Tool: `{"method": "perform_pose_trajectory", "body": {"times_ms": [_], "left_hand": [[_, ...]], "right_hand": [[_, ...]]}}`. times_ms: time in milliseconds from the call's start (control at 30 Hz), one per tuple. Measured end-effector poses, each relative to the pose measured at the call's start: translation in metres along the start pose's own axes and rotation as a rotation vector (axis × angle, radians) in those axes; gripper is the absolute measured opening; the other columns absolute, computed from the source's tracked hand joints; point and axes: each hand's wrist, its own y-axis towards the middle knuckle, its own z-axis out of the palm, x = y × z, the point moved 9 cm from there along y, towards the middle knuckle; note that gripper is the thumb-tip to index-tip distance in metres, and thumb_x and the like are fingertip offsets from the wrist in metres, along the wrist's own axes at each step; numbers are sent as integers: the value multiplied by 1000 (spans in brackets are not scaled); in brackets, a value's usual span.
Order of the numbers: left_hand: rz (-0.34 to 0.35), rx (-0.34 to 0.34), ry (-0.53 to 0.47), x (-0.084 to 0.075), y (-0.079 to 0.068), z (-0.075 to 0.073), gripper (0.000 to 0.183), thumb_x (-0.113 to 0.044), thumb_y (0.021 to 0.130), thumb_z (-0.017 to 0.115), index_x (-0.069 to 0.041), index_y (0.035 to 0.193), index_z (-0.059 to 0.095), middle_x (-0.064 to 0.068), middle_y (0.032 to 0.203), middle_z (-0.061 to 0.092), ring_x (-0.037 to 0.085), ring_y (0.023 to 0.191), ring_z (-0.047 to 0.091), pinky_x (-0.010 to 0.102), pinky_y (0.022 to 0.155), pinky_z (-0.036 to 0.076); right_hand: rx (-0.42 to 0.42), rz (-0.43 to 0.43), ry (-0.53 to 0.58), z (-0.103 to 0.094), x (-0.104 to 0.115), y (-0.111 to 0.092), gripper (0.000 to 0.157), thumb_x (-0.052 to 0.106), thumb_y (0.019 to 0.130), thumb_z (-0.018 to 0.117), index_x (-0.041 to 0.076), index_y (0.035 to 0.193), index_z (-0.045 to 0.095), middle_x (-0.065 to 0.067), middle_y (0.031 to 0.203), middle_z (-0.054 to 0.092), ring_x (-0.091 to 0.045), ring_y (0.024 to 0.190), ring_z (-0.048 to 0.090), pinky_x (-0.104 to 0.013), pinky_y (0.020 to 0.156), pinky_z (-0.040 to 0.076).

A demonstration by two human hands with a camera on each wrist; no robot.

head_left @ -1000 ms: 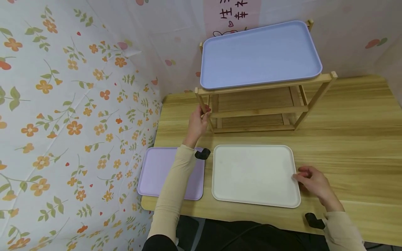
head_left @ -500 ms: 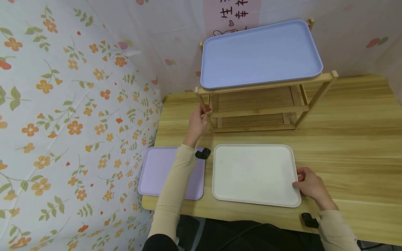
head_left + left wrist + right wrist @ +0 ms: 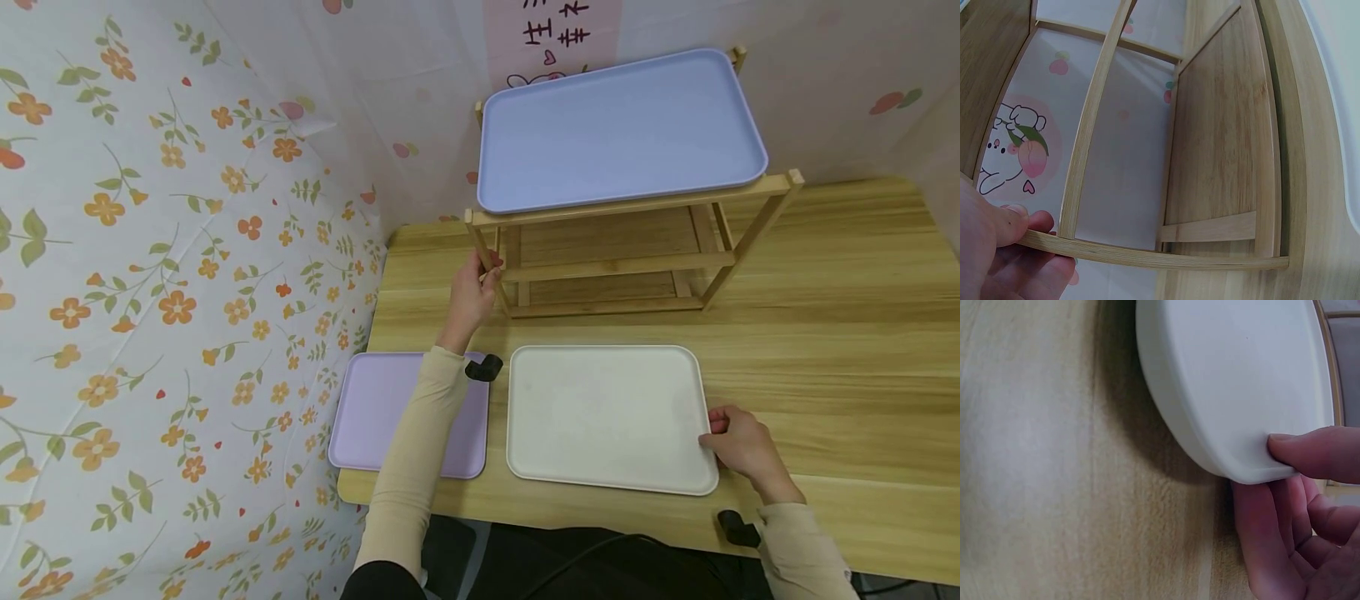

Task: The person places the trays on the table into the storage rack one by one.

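My left hand (image 3: 472, 304) grips the front left post of a wooden shelf rack (image 3: 615, 269). In the left wrist view, the thumb and fingers (image 3: 1035, 275) pinch that post (image 3: 1129, 255) from both sides. My right hand (image 3: 750, 450) holds the right edge of a white tray (image 3: 607, 417) lying on the table. The right wrist view has the thumb (image 3: 1319, 453) on top of the tray's rim (image 3: 1260, 472) and the other fingers under it. On the rack's top level rests a blue tray (image 3: 622, 133), tilted a little.
A purple tray (image 3: 382, 400) lies at the table's left end, partly hidden under my left forearm. The wooden table (image 3: 847, 333) meets a floral cloth (image 3: 187, 292) on the left and a pale cloth behind. The rack's lower shelves (image 3: 607, 242) sit under the blue tray.
My right hand has moved slightly left and closed its grip on the white tray's edge. The left hand, the rack and the other trays stay where they were.
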Motion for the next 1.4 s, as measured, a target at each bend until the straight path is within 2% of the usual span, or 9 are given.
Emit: {"method": "perform_pose_trajectory", "body": {"times_ms": [267, 567, 733, 900, 1033, 1133, 1200, 1300, 1400], "left_hand": [[2, 1, -13, 1, 0, 0, 20, -7, 100, 50, 1, 117, 55, 17, 116, 64, 28, 117, 62, 37, 94, 54], [0, 3, -11, 1, 0, 1, 22, -8, 100, 50, 1, 120, 54, 16, 117, 64, 28, 118, 61, 37, 94, 54], [-4, 2, -12, 2, 0, 1, 23, -8, 100, 50, 1, 120, 53, 16, 117, 64, 28, 118, 61, 37, 95, 54], [8, -2, 6, 2, 0, 1, 22, -8, 100, 50, 1, 120, 53, 16, 117, 64, 28, 118, 62, 37, 95, 54], [10, -1, 4, 1, -1, 0, 21, -8, 100, 49, 0, 119, 54, 17, 117, 64, 28, 117, 62, 38, 95, 54], [7, -2, 3, 0, -1, 0, 20, -8, 100, 49, 0, 118, 54, 17, 117, 64, 28, 116, 62, 38, 94, 54], [6, -4, 6, 0, -1, 0, 20, -8, 100, 49, 0, 118, 55, 17, 117, 64, 28, 116, 62, 38, 94, 54], [7, -5, 6, 0, -1, 0, 19, -7, 100, 50, -1, 117, 55, 17, 118, 64, 28, 116, 62, 38, 94, 54], [7, -7, 3, 1, -1, 0, 19, -7, 100, 50, -1, 117, 55, 17, 118, 64, 28, 116, 62, 38, 94, 54]], "right_hand": [[-30, -6, 0, -1, -2, -1, 41, 8, 84, 62, -18, 115, 50, -25, 95, 60, -22, 75, 60, -27, 55, 52], [2, -53, 65, 0, -2, -5, 43, 9, 90, 57, -20, 121, 48, -23, 100, 58, -13, 79, 55, -23, 59, 51], [89, -37, 241, 6, -4, -8, 46, 10, 97, 51, -20, 129, 36, -18, 105, 57, -6, 79, 57, -26, 65, 55], [169, -21, 440, 12, -6, -11, 55, 12, 99, 49, -17, 138, 23, 1, 105, 61, -2, 85, 61, -29, 71, 57], [183, -41, 518, 12, -5, -11, 60, 10, 97, 52, -14, 141, 18, 19, 101, 58, 0, 87, 61, -30, 70, 57], [193, -60, 568, 11, -5, -11, 59, 8, 96, 53, -13, 140, 20, 25, 98, 59, -2, 86, 63, -30, 67, 57], [210, -79, 627, 11, -4, -12, 51, 6, 96, 53, -8, 138, 27, 23, 97, 62, -4, 85, 64, -28, 65, 56], [242, -100, 741, 11, -3, -13, 33, 3, 96, 53, 9, 127, 45, 17, 98, 67, -6, 84, 65, -27, 64, 56], [282, -127, 822, 13, -1, -15, 30, 1, 96, 51, 26, 113, 53, 13, 99, 68, -8, 85, 66, -27, 64, 56]]}}
